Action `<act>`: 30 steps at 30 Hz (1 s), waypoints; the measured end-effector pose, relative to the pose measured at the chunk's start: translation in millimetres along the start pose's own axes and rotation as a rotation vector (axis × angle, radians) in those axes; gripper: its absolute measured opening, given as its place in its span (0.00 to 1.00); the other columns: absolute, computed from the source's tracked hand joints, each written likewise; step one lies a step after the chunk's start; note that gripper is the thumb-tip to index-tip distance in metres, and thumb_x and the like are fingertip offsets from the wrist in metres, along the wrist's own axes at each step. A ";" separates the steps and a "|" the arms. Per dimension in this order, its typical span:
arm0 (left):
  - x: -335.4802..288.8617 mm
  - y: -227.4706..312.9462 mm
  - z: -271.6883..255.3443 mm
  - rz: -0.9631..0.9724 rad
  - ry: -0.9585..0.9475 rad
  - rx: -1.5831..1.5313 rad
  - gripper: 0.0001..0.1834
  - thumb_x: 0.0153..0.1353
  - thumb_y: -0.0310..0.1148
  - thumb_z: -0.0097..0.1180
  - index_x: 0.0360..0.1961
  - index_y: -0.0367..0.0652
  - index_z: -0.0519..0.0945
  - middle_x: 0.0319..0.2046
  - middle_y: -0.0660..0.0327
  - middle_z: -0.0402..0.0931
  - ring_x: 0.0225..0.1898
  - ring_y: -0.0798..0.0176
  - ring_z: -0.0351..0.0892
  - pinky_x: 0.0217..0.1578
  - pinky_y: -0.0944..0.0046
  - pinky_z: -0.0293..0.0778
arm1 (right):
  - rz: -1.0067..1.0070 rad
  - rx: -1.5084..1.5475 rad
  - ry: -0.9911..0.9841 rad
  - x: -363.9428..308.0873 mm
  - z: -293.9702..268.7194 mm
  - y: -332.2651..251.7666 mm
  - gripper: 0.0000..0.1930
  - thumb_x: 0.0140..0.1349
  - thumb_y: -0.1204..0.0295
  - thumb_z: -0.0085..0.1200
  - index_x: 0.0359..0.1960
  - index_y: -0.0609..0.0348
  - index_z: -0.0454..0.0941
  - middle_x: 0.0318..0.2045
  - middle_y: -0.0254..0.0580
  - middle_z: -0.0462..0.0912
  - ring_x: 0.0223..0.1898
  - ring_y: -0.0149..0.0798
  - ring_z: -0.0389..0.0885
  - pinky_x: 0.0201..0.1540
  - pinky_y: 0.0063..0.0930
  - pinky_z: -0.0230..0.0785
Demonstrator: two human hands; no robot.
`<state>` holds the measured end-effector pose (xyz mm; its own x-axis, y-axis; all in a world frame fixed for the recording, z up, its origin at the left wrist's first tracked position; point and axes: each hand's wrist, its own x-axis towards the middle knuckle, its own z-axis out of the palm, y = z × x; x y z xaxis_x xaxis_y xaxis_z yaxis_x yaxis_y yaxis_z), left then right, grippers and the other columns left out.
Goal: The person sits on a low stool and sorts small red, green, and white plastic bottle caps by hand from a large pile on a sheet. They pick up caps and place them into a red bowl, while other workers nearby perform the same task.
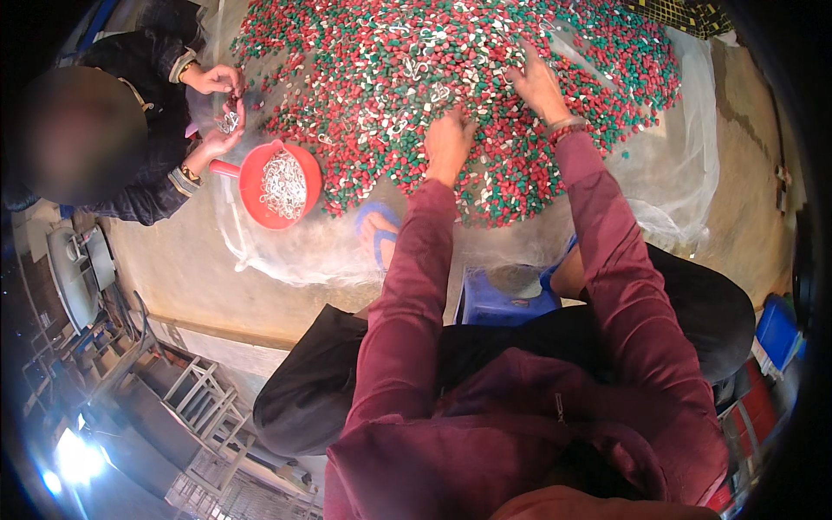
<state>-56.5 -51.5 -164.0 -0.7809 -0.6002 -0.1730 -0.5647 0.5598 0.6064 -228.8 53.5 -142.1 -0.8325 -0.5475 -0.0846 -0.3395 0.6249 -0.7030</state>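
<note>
A wide heap of small red, green and white pieces (364, 78) lies on a clear plastic sheet (676, 173) on the floor. My left hand (447, 143) rests knuckles-up on the near edge of the heap, fingers curled into the pieces. My right hand (537, 82) reaches farther into the heap with fingers spread down among the pieces. Whether either hand holds a piece is hidden. Both arms wear maroon sleeves.
A red scoop-like bowl (279, 182) holding white pieces stands at the heap's left edge. A second person in a dark jacket sits at the left, their hands (217, 113) working small pieces above it. A blue stool (503, 299) and blue sandals (379, 230) are beneath me.
</note>
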 end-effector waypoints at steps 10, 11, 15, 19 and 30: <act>-46.1 -41.4 -41.5 -0.474 -0.042 -0.942 0.17 0.59 0.45 0.55 0.32 0.40 0.76 0.18 0.62 0.71 0.20 0.62 0.71 0.20 0.64 0.64 | 0.065 -0.126 -0.378 -18.7 44.3 10.4 0.21 0.64 0.58 0.45 0.48 0.64 0.66 0.40 0.62 0.79 0.43 0.60 0.78 0.48 0.49 0.68; -44.5 -42.3 -47.0 -0.560 -0.081 -1.287 0.16 0.60 0.44 0.54 0.34 0.40 0.75 0.18 0.65 0.69 0.19 0.65 0.69 0.19 0.67 0.62 | 0.016 -0.183 -0.405 -33.2 47.5 9.4 0.20 0.65 0.59 0.44 0.47 0.64 0.66 0.39 0.60 0.79 0.43 0.59 0.78 0.47 0.49 0.68; -32.9 -32.0 -60.6 -0.340 0.043 -1.708 0.06 0.59 0.31 0.54 0.31 0.42 0.71 0.26 0.63 0.71 0.26 0.66 0.72 0.18 0.75 0.62 | -0.013 -0.162 -0.588 -76.1 55.9 6.0 0.15 0.67 0.64 0.40 0.49 0.59 0.69 0.44 0.55 0.78 0.46 0.57 0.76 0.48 0.47 0.68; 3.7 -25.1 -70.9 -0.234 -0.196 -1.378 0.07 0.58 0.33 0.56 0.35 0.43 0.75 0.31 0.62 0.76 0.32 0.64 0.77 0.23 0.72 0.71 | -0.073 0.128 -0.526 -94.0 49.3 3.3 0.16 0.67 0.67 0.40 0.53 0.58 0.70 0.48 0.52 0.77 0.49 0.52 0.77 0.51 0.43 0.67; 0.2 -2.4 -6.5 0.023 -0.149 0.333 0.17 0.51 0.45 0.62 0.31 0.41 0.82 0.29 0.48 0.80 0.35 0.45 0.80 0.36 0.50 0.75 | 0.182 0.240 -0.252 -80.2 24.8 23.4 0.06 0.55 0.75 0.53 0.32 0.64 0.72 0.34 0.45 0.78 0.38 0.40 0.76 0.44 0.35 0.67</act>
<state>-53.6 -56.7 -160.4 -0.8111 -0.5093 -0.2878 -0.5832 0.7424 0.3298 -159.1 98.2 -169.3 -0.7262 -0.5775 -0.3730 -0.0587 0.5926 -0.8033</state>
